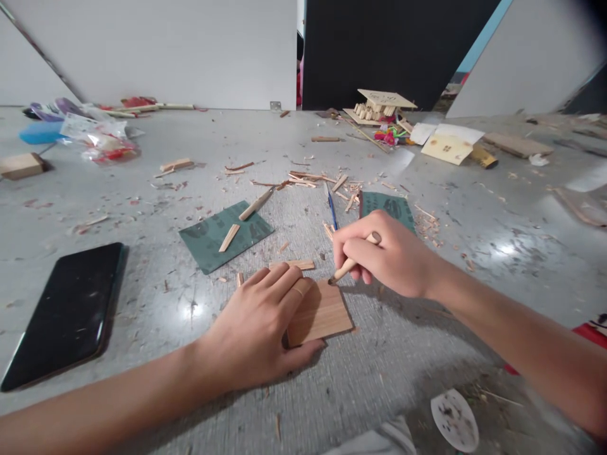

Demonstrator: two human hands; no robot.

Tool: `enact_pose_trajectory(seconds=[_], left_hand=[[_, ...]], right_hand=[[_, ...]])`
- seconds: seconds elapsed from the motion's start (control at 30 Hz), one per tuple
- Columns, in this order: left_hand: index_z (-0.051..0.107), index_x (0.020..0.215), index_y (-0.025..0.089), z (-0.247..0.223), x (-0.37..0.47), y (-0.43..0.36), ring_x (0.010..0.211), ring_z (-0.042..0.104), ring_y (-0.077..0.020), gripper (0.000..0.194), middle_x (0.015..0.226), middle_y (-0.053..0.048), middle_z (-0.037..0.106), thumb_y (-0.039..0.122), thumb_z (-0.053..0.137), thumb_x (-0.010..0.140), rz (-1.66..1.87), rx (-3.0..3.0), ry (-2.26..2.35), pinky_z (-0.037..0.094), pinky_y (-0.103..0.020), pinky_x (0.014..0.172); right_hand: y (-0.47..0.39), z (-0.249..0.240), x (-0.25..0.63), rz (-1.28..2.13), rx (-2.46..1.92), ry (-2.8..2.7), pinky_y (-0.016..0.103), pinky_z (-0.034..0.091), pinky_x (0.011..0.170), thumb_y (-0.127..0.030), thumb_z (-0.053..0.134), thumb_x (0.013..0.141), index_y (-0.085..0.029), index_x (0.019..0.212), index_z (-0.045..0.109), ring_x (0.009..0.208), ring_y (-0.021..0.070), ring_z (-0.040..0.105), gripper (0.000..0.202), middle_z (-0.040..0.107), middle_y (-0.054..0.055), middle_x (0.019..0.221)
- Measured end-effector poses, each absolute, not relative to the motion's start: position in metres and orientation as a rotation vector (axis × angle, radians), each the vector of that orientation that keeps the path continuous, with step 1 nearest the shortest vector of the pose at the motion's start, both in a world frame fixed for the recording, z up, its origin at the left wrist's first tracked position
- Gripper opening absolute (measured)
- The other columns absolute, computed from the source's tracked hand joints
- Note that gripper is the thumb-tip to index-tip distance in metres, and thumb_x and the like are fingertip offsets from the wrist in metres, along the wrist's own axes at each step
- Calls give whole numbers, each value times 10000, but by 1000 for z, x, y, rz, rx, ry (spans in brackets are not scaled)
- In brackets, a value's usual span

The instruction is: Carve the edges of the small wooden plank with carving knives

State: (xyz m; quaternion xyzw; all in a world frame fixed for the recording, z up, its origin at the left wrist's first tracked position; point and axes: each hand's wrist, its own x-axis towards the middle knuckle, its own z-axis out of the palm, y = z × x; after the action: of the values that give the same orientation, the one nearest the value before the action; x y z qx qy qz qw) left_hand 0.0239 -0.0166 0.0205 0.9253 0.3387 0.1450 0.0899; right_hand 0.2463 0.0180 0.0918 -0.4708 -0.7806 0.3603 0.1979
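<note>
A small flat wooden board [325,313] lies on the grey surface in front of me. My left hand [270,316] holds it down, thumb along the near edge and fingers across its left part. In my right hand [386,256] is a slim wooden-handled carving tool [351,262], gripped like a pen, its dark tip touching the board's far edge. Just beyond the board lies a thin wood strip [296,265]. A blue craft knife [331,208] rests past my right hand. Green sandpaper [203,237] carries a second wooden-handled tool [256,205] and a short wood piece [229,238].
At the left lies a black phone [66,309]. Another sandpaper sheet [389,208] sits beyond my right hand, among shavings. Farther back are a small wooden model [379,109], a plastic bag [107,136] and a wood block [21,165]. A white lid-like disc [454,420] lies lower right.
</note>
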Motion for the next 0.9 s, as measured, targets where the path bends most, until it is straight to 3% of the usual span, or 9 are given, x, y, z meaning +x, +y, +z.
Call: enact_pose_trajectory(seconds=[0.27,0.57,0.73,0.9], left_hand=[[546,1139,153,18,23,-15,921,550,-273,481,1008,-77,589,479,709,825,517,2744,946,478,-419,763],[550,1079,158,16,22,-14,897,566,-277,466,991,-79,586,515,713,827,496,2757,977,496,-423,733],[556,1129,153,15,22,-14,1005,587,-314,488,1102,-123,622,526,686,842,495,2741,962,517,-473,817],[571,1057,169,15,21,-13,1064,587,-321,458,1181,-138,624,538,703,821,471,2709,994,523,-468,847]], right_hand=[[21,91,240,1047,-1255,-2270,239,290,491,-214,395,885,-156,588,585,501,90,481,357,554,-6,521],[19,89,225,797,-1279,-2281,314,151,532,-167,404,861,-181,501,424,503,91,237,361,323,-40,486],[7,87,217,550,-1262,-2396,322,154,566,-166,445,838,-191,508,216,530,100,170,402,189,-44,525],[13,90,206,513,-1329,-2417,325,154,572,-161,443,854,-188,525,212,554,104,181,403,204,-37,555]])
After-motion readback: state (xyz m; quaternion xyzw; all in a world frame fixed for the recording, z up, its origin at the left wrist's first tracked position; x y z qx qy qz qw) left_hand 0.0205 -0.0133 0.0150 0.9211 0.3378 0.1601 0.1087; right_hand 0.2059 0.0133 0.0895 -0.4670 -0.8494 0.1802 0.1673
